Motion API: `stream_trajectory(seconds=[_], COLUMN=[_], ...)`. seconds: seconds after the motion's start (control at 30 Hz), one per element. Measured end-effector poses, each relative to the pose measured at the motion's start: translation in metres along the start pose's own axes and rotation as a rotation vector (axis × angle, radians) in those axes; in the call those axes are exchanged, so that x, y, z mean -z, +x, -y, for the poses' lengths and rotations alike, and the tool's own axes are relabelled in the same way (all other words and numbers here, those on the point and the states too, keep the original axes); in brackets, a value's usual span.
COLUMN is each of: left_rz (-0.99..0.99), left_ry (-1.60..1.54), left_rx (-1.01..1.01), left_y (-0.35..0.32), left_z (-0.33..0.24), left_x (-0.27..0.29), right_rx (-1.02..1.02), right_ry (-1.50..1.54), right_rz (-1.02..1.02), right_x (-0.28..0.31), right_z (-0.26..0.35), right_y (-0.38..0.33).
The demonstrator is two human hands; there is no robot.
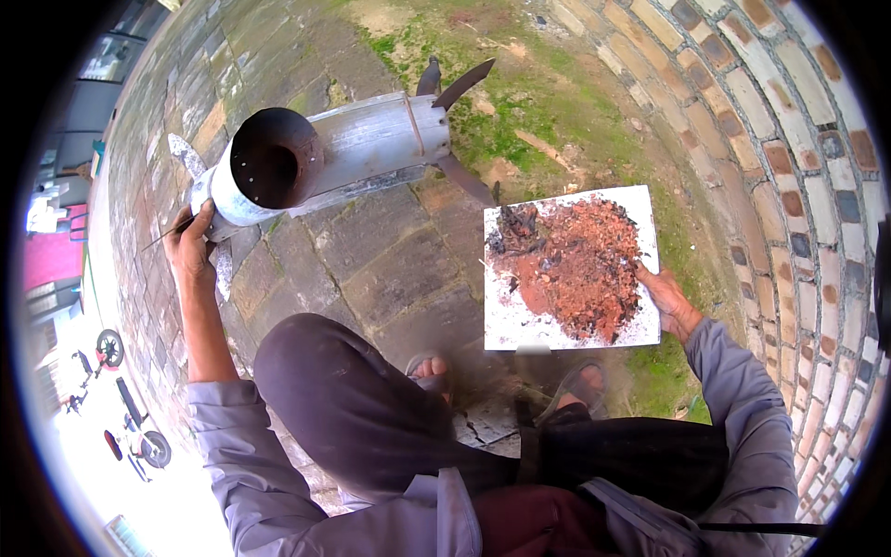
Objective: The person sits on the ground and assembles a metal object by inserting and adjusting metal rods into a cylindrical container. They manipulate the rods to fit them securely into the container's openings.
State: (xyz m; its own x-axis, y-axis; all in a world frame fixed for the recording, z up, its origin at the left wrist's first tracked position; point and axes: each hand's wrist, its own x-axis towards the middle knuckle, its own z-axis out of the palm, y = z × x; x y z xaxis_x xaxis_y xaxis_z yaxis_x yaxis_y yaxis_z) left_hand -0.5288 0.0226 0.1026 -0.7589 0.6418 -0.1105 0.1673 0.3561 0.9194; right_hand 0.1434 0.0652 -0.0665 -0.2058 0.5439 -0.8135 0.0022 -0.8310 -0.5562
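Stone paving (pixel 390 269), worn and mossy, is seen from the head view, with a patch of grass (pixel 548 102) beyond it and a curved brick wall (pixel 789 139) along the right. A metal pipe (pixel 325 158) is laid on its side on the paving, its dark open mouth turned toward the viewer and flat blades fixed at its far end. The rim of the pipe is touched by the left hand (pixel 190 251), which is closed around a thin stick (pixel 167 234); the stick is pointed out to the left, away from the pipe. A white board (pixel 506 320) is held level above the ground by the right hand (pixel 664 297), gripped at its right edge with the thumb on top and the fingers hidden beneath. On the board a heap of reddish debris (pixel 575 265) is piled, mixed with black charred bits toward the upper left and lower right. The board is kept well apart from the pipe, to its right. Two sandalled feet are seen below the board, and grey sleeves and dark trousers fill the lower edge. Far left, small bikes (pixel 130 418) are parked on pale ground.
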Motion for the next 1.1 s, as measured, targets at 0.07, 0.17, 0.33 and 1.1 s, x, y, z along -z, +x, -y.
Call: stream_trajectory(seconds=[0.07,0.17,0.33,1.1], left_rz=[-0.044,-0.054,-0.027,0.129], left_ry=[0.012,0.031,0.029,-0.043], left_rx=[0.024,0.024,0.009,-0.135], left_y=[0.015,0.026,0.027,0.024], left_z=[0.01,0.003,-0.014,-0.031], left_x=[0.003,-0.003,-0.016,-0.031], right_rx=[-0.033,-0.017,0.011,0.332], right_ry=[0.031,-0.002,-0.025,-0.397], right_rz=[0.08,0.109,0.16,0.234], right_x=[-0.043,-0.082,-0.163,-0.426], right_z=[0.0,-0.022,-0.065,-0.095], right_y=[-0.002,0.019,0.048,0.143])
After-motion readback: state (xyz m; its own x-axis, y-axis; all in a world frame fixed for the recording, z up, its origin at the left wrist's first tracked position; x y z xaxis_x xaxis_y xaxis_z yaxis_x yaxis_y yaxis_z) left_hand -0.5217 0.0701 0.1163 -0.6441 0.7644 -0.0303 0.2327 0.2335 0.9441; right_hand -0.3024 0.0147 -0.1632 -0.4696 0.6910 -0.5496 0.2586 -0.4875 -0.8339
